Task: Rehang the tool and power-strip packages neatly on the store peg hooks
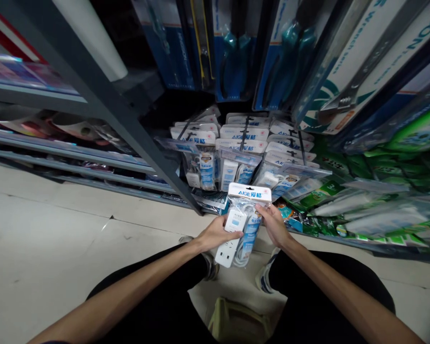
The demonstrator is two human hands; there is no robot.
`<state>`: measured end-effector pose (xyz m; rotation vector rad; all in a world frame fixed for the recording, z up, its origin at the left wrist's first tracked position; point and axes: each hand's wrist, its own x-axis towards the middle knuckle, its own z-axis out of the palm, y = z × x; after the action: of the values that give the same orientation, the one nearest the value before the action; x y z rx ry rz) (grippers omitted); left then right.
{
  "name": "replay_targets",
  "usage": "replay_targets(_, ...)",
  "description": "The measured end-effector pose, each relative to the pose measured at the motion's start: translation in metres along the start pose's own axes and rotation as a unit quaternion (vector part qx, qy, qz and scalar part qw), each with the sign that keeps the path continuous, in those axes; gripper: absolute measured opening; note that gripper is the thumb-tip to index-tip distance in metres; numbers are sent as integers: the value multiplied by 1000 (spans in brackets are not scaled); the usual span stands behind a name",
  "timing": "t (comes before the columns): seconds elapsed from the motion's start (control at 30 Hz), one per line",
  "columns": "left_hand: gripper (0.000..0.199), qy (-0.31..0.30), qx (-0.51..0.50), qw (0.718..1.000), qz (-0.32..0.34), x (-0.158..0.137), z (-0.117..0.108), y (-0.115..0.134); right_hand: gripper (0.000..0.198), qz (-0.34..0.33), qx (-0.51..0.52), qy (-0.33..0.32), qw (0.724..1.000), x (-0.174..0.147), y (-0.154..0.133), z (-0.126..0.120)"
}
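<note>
I hold a clear plastic bag with a white power strip (241, 224) in both hands, in front of a low shop display. My left hand (215, 234) grips the bag's left side at the white socket block. My right hand (274, 223) pinches its right edge just below the white header card. Behind it, rows of the same bagged power strips (236, 153) hang on hooks near floor level.
A grey metal shelf upright (129, 124) slants down to the left of the display. Green packaged goods (372, 191) lie to the right, and carded pliers and wrenches (286, 52) hang above. A pale stool (236, 325) shows between my knees on the tiled floor.
</note>
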<state>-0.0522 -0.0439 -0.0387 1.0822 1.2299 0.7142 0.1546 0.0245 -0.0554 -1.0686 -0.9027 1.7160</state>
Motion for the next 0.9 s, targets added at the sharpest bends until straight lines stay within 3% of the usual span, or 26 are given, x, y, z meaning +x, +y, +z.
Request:
replay_targets(0.2,68,-5,24,1000,6,10,-4,-10,45,-31,-47,0,998,-11,-1,2)
replay_targets(0.3,73,28,10,999,43,16,-10,-8,43,-26,-48,13,998,-15,-1,3)
replay_targets(0.4,62,57,-33,995,80,19,-15,3,43,-30,-56,12,998,-14,-2,2)
replay_targets(0.6,42,90,-102,987,91,23,-15,30,43,-13,-36,-14,999,-12,-11,-1)
replay_targets(0.77,46,51,-82,988,124,25,-13,36,41,32,-1,-27,999,-16,-19,-2)
replay_targets(0.9,53,57,-103,989,87,22,-9,41,40,47,5,-14,999,-18,-22,-1)
